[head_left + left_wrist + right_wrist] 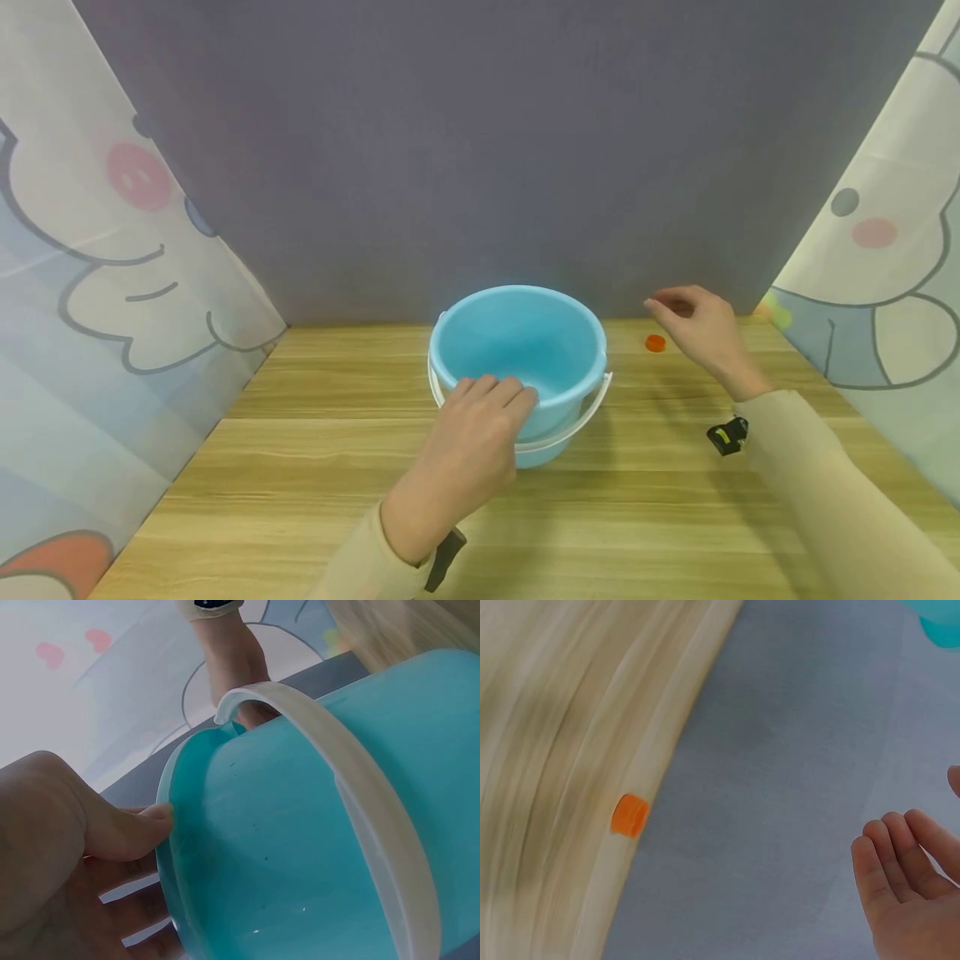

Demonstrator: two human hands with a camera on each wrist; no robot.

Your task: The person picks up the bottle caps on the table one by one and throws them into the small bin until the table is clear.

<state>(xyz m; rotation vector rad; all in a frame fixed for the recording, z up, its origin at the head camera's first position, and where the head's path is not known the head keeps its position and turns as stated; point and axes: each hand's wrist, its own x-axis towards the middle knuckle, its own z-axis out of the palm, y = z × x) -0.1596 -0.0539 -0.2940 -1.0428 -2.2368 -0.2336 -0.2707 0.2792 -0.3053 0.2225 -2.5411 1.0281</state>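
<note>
A light blue bucket stands upright on the wooden table, and its inside looks bare. My left hand grips its near rim, the thumb pressing the outer side and the fingers over the inside. The white handle hangs down around the front of the bucket. To the right, my right hand is raised with relaxed, slightly bent fingers and holds nothing. A small round orange cap lies on the table just below and left of that hand; the right wrist view also shows it near the table's back edge.
A plain grey panel rises behind the wooden table. Cartoon-printed cloth hangs at the left, and similar cloth at the right. The bucket stands near the middle of the table, towards the back.
</note>
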